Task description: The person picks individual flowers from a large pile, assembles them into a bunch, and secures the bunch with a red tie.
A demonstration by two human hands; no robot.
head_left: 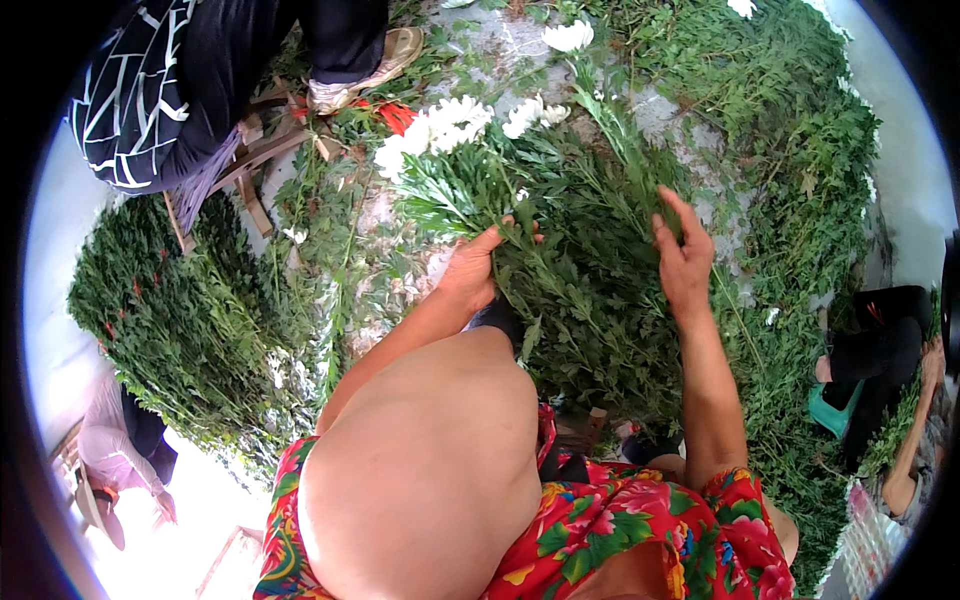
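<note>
My left hand [472,262] grips a leafy bunch of chrysanthemums [440,145] with white heads at its top. Its fingertips are partly hidden among the stems. My right hand [682,255], farther right, has curved fingers around a separate chrysanthemum stem [625,140], whose white head [568,37] points away from me. Dark green foliage [580,290] fills the space between my hands. My bare raised leg [420,460] is in the lower middle, next to my left forearm.
A co-worker's legs [340,40] are at top left beside wooden frames [255,170] and red strips [395,115]. A large pile of stems [160,310] lies left. Other people [120,440] are at lower left and at right, near a teal stool [830,410]. Cut greenery covers much of the floor.
</note>
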